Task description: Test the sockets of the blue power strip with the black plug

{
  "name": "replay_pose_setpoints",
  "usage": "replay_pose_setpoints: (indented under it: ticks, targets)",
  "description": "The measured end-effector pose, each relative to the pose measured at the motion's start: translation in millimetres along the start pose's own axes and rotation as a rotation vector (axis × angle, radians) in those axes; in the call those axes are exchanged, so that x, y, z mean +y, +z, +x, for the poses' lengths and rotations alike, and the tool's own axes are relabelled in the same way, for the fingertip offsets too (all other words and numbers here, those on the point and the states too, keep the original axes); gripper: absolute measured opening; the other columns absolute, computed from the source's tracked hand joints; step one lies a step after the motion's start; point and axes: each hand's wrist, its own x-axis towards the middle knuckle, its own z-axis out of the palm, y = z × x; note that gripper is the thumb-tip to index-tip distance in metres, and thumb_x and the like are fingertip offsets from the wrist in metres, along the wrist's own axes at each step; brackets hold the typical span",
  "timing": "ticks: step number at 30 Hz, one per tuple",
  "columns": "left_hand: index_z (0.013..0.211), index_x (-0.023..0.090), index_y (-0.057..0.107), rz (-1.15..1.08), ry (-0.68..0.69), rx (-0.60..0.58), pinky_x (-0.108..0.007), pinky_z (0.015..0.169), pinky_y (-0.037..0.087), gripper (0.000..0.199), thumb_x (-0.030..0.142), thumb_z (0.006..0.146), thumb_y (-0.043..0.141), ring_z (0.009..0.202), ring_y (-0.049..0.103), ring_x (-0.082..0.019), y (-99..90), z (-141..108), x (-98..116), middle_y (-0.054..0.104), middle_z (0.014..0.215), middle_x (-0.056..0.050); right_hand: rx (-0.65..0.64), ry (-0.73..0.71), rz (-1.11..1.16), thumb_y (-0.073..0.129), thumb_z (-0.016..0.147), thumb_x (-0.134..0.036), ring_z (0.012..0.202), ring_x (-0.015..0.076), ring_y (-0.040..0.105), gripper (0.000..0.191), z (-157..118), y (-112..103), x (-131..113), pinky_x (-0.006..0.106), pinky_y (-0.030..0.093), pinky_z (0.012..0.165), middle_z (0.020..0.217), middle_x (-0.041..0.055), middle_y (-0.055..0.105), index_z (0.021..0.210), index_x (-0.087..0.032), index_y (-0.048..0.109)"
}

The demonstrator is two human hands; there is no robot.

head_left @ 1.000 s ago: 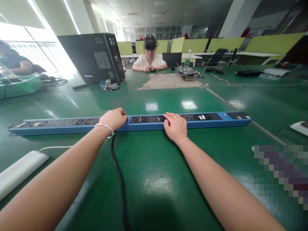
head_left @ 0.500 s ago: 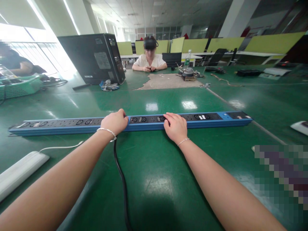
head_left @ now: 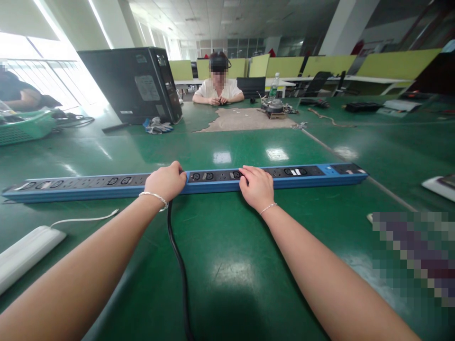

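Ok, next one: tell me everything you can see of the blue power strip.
The power strip is a long, straight bar with a blue, metal-looking housing and black top panels bearing a row of variously shaped sockets. White marks show toward the right end. It lies sockets up across the green table. The left hand covers part of it, a black cord emerging below; any plug there is hidden. The right hand rests on its top, farther right.

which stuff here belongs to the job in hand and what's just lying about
In use:
- blue power strip, touched by the left hand and the right hand
- black cable, running up to the left hand; its upper end is hidden

Apparently just lying about:
- black computer case
- gloves
- green basket
- bottle
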Motion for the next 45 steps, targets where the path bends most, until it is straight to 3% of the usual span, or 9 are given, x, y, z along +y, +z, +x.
replay_pose_setpoints:
  ticks: [5,12,17,20,25,28,34,38,45]
  targets:
    - [0.1,0.021,0.061,0.012,0.053,-0.037,-0.04,0.073,0.048,0.039,0.042,0.08,0.036,0.088,0.064,-0.031,-2.3,10,-3,0.069,0.093,-0.015,0.001,0.003,0.0,0.043,0.086,-0.026,0.114,0.022,0.051,0.034,0,-1,0,0.04,0.033,0.097,0.121,0.0027,0.063,0.109,-0.023,0.067]
    - [0.105,0.02,0.058,0.048,-0.025,0.069,-0.043,0.071,0.048,0.046,0.044,0.085,0.025,0.084,0.065,-0.033,3.2,-12,7,0.069,0.087,-0.015,0.008,-0.006,-0.01,0.044,0.086,-0.026,0.114,0.0211,0.052,0.033,0,-1,0,0.038,0.034,0.096,0.12,0.002,0.063,0.109,-0.023,0.067]
    - [0.103,0.021,0.06,0.023,0.015,0.0,-0.041,0.074,0.048,0.042,0.044,0.083,0.031,0.088,0.064,-0.031,1.0,-3,2,0.069,0.092,-0.015,0.006,-0.002,-0.01,0.044,0.086,-0.026,0.114,0.021,0.052,0.033,0,-1,-1,0.039,0.033,0.097,0.121,0.0018,0.063,0.109,-0.023,0.067]
    - [0.103,0.02,0.061,0.005,0.025,-0.026,-0.042,0.074,0.048,0.042,0.043,0.082,0.033,0.089,0.064,-0.033,-9.4,1,-1,0.069,0.095,-0.016,0.0,0.003,-0.012,0.044,0.086,-0.026,0.115,0.0206,0.051,0.033,0,-1,-1,0.038,0.033,0.097,0.121,0.0015,0.063,0.109,-0.023,0.067]
    - [0.106,0.021,0.061,-0.106,-0.029,0.169,-0.044,0.076,0.048,0.043,0.046,0.082,0.035,0.091,0.062,-0.033,-47.0,-9,3,0.069,0.094,-0.014,-0.01,0.013,-0.01,0.043,0.086,-0.026,0.115,0.0207,0.051,0.033,0,-1,-2,0.039,0.033,0.098,0.122,0.002,0.062,0.11,-0.023,0.067]
    - [0.1,0.023,0.064,-0.173,0.02,0.172,-0.04,0.076,0.048,0.038,0.045,0.081,0.04,0.087,0.063,-0.028,-60.2,-14,12,0.07,0.085,-0.008,-0.014,0.011,-0.006,0.043,0.086,-0.026,0.116,0.0213,0.05,0.034,0,-1,-2,0.04,0.032,0.098,0.122,0.0029,0.062,0.11,-0.024,0.067]
    - [0.093,0.021,0.065,-0.241,0.142,-0.011,-0.031,0.073,0.047,0.032,0.039,0.079,0.042,0.078,0.064,-0.021,-38.1,-4,42,0.069,0.072,-0.004,-0.017,0.014,0.005,0.043,0.086,-0.026,0.116,0.0215,0.05,0.033,0,-2,-2,0.04,0.032,0.099,0.123,0.0028,0.062,0.11,-0.024,0.067]
    - [0.089,0.02,0.064,-0.306,0.184,-0.078,-0.029,0.07,0.046,0.03,0.036,0.077,0.042,0.073,0.064,-0.02,-23.0,3,62,0.068,0.067,-0.004,-0.021,0.021,0.007,0.043,0.086,-0.027,0.116,0.021,0.05,0.033,0,-2,-2,0.04,0.032,0.1,0.123,0.0022,0.062,0.11,-0.025,0.067]
    - [0.081,0.02,0.065,-0.336,0.2,-0.143,-0.029,0.068,0.046,0.026,0.033,0.074,0.043,0.071,0.064,-0.02,-12.9,14,83,0.066,0.058,-0.004,-0.01,0.015,0.011,0.045,0.086,-0.026,0.116,0.0195,0.05,0.032,-1,-2,-3,0.038,0.032,0.099,0.122,0.0016,0.062,0.11,-0.024,0.066]
